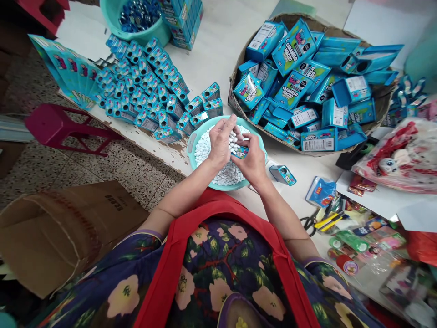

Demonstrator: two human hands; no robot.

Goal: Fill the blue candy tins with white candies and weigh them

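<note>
Pinched between the fingers of the right hand (253, 160) is a small blue box (241, 151), held just above the heap of white candies (218, 171) in the teal bowl (193, 145). Beside it, the left hand (221, 142) is cupped and curled over the same heap, fingers bent toward the box's mouth; it seems to hold a few candies, though the fingers hide the palm and I cannot tell for sure. Both hands hover over the middle of the bowl, which sits at the near edge of the white table (218, 50). One loose box (282, 175) lies on its side just right of the bowl. To the left stand rows of filled little boxes (146, 86), packed close together, and to the right a wide woven basket (378, 107) is piled with flat and folded blue cartons (297, 50). Scissors (310, 223) and tape rolls (348, 241) lie near the right elbow. The risk I see is spillage: the box opening is narrow, so candies tipped from a curled hand could miss it and scatter, and the bowl sits close enough to the edge that a knock from a forearm could send it over.
</note>
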